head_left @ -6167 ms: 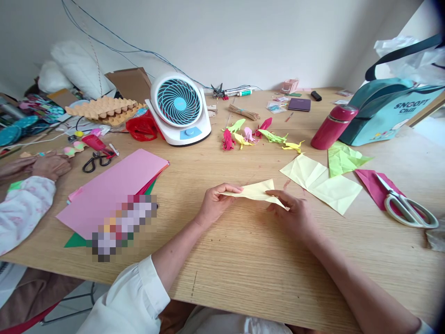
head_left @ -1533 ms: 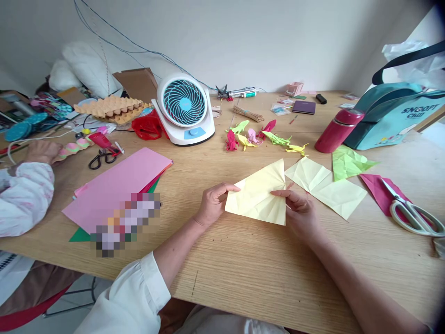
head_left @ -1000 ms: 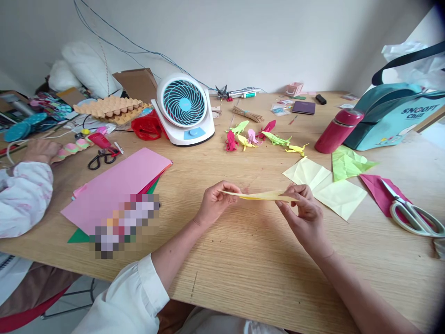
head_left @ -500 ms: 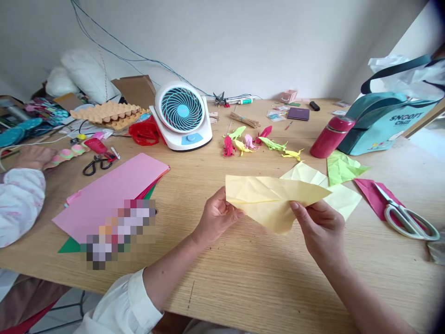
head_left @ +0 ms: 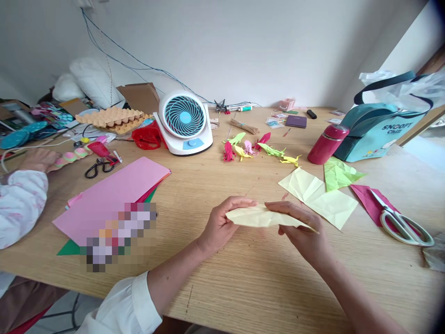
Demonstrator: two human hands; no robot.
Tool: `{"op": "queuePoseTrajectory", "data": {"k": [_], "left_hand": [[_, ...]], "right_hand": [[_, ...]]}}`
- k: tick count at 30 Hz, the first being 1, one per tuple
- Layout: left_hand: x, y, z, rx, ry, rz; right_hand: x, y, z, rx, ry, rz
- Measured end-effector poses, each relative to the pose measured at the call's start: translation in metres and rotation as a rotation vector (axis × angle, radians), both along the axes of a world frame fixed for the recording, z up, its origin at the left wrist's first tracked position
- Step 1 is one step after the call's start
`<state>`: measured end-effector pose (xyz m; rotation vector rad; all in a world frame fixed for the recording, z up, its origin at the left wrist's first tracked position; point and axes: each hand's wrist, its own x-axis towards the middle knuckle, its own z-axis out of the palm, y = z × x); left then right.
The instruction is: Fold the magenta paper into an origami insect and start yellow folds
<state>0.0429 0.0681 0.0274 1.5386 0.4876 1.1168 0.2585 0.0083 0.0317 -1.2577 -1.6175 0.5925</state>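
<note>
A folded pale yellow paper [head_left: 264, 217] is held just above the wooden table, seen nearly edge-on. My left hand [head_left: 222, 221] grips its left end, fingers over the top and thumb below. On the right part, my right hand [head_left: 302, 227] pinches it with fingers along the far edge. Behind my right hand lies a creased light yellow sheet [head_left: 323, 199], next to a lime green folded paper [head_left: 339, 174]. White-handled scissors [head_left: 405, 225] rest on a magenta paper [head_left: 368, 202] at the right.
Small folded paper figures [head_left: 248, 147] lie behind the hands. A white fan [head_left: 184, 123], pink paper stack [head_left: 118, 195] and black scissors [head_left: 99, 168] are left. A red bottle [head_left: 328, 144] and teal bag [head_left: 375, 132] stand right. Another person's hand [head_left: 38, 160] rests far left.
The yellow paper has tilted from showing its broad face to nearly edge-on and sits slightly lower. My fingers have moved over its far edge. The camera view has shifted slightly.
</note>
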Motion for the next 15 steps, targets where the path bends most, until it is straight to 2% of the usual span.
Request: {"op": "queuePoseTrajectory", "data": {"k": [7,11,15], "left_hand": [[-0.007,0.005,0.004,0.085,0.092,-0.049],[-0.013,0.008,0.006,0.153,0.118,-0.02],[-0.015,0.011,0.002,0.183,0.11,0.002]], "right_hand": [[0.001,0.002,-0.003,-0.041,0.088,0.179],[0.009,0.007,-0.004,-0.014,0.116,0.164],[0.015,0.012,-0.006,0.055,0.102,0.151]]}}
